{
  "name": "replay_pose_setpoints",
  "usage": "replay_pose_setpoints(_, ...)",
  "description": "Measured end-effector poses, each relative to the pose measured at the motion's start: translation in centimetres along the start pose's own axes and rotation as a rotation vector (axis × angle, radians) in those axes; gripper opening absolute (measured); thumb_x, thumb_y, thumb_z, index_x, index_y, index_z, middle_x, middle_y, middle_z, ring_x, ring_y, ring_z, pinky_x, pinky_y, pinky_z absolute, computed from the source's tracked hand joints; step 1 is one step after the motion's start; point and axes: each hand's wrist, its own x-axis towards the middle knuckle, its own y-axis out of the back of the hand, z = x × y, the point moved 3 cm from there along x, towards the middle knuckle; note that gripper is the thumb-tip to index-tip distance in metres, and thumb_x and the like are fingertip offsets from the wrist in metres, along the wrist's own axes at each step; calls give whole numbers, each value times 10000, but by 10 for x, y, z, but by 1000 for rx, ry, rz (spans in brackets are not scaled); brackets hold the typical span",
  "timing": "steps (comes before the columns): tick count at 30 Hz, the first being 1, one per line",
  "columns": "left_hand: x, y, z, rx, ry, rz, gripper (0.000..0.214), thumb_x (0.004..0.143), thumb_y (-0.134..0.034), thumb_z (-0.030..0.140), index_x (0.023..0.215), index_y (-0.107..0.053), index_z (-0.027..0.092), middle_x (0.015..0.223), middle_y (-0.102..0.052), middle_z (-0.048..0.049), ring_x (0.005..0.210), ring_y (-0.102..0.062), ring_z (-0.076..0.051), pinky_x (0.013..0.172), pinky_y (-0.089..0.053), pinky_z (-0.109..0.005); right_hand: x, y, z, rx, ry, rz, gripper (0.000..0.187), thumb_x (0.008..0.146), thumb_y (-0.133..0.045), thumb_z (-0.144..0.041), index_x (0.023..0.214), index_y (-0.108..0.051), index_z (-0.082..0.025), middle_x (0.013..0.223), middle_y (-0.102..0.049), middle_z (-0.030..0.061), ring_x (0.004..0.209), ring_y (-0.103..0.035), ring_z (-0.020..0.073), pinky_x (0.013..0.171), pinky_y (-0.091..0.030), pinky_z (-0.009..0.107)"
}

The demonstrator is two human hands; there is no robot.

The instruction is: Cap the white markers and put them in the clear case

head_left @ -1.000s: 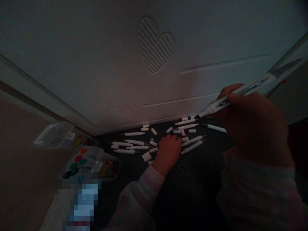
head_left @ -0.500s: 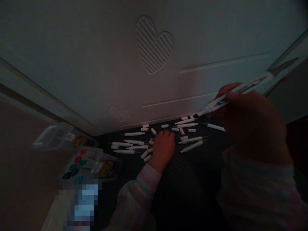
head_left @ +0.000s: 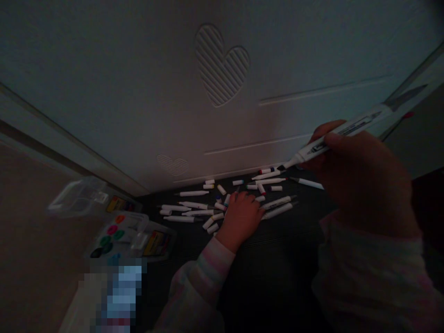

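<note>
In my right hand (head_left: 360,171) I hold an uncapped white double-ended marker (head_left: 354,129). It slants from a dark tip at lower left up to its other, dark tapered end at upper right. My left hand (head_left: 243,217) lies palm down over loose marker caps, its fingers spread and slightly bent. What is under the palm is hidden. A white cap with a red band (head_left: 261,188) lies just beyond the fingers. Right of this hand are two uncapped markers (head_left: 277,202). Several more uncapped markers (head_left: 194,205) and a white cap (head_left: 221,189) lie to its left.
Behind the dark surface (head_left: 270,259) stands a pale panel (head_left: 222,134) with an embossed heart (head_left: 222,64). At the left are a clear plastic box (head_left: 138,240) holding coloured items and a transparent lid (head_left: 78,196). A blurred-out patch (head_left: 121,291) covers the lower left.
My left hand has shifted a little to the right, with its fingers more spread. Some caps around it have moved or come into view. The right hand and its marker stay nearly still.
</note>
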Motion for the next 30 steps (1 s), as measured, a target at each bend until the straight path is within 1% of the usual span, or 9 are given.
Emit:
replay_pose_setpoints(3,1,4,-1,2,20,-2,281,888,-380,307,888,-622,162,953,-644,-40,995,-493,-220,883,-354,-414,0,1,2,-27,-39,6,110,708,-559,-145,633,-602,-213,547,-478,-41,516,-450,83,482,-347,227)
replay_pose_setpoints(5,0,4,-2,-1,27,6,293,891,-373,321,893,-623,169,969,-640,-40,998,-492,-220,881,-352,-415,0,2,2,-42,-58,9,114,725,-546,-151,645,-600,-212,536,-468,-41,517,-452,85,489,-353,231)
replay_pose_setpoints(10,-1,-2,-1,-35,31,21,377,896,-329,421,920,-631,196,1071,-617,-41,1083,-454,-236,941,-299,-457,0,1,0,-17,-5,0,108,685,-567,-135,614,-607,-207,567,-489,-35,510,-448,81,479,-347,228)
replay_pose_setpoints(14,-1,-3,-2,-67,46,11,416,908,-292,417,899,-640,188,995,-635,-47,1061,-470,-221,976,-257,-485,0,0,0,19,-16,-8,103,668,-584,-135,605,-622,-207,562,-494,-30,504,-445,82,476,-343,227)
replay_pose_setpoints(19,0,3,-2,-76,50,8,342,894,-354,385,899,-631,184,982,-627,-52,1050,-478,-207,1010,-223,-496,-1,1,1,-4,-17,-29,140,707,-568,-137,614,-631,-221,540,-465,-30,508,-433,88,484,-353,227)
replay_pose_setpoints(22,1,12,-5,-118,57,22,240,860,-448,340,935,-615,185,1012,-614,-54,1031,-496,-204,995,-279,-455,-1,2,2,-20,-66,9,136,700,-569,-142,605,-636,-214,548,-482,-24,516,-442,90,493,-359,231)
replay_pose_setpoints(24,1,22,-7,-212,70,51,189,837,-498,284,951,-603,177,1008,-611,-55,991,-524,-188,940,-362,-377,-1,2,2,-6,-52,21,131,678,-584,-140,597,-644,-223,557,-501,-24,517,-447,89,494,-358,227)
replay_pose_setpoints(27,-3,45,-11,-414,98,159,149,815,-528,215,946,-588,176,998,-607,-43,957,-549,-157,861,-422,-282,0,0,1,3,-13,1,147,668,-591,-131,595,-654,-241,529,-495,-32,504,-446,87,482,-348,220)
replay_pose_setpoints(30,-11,68,-13,-557,137,270,97,804,-534,196,887,-583,196,947,-621,-17,900,-567,-145,831,-435,-274,-1,-2,2,17,-78,3,130,667,-591,-139,593,-643,-232,493,-464,-36,490,-437,90,471,-337,222)
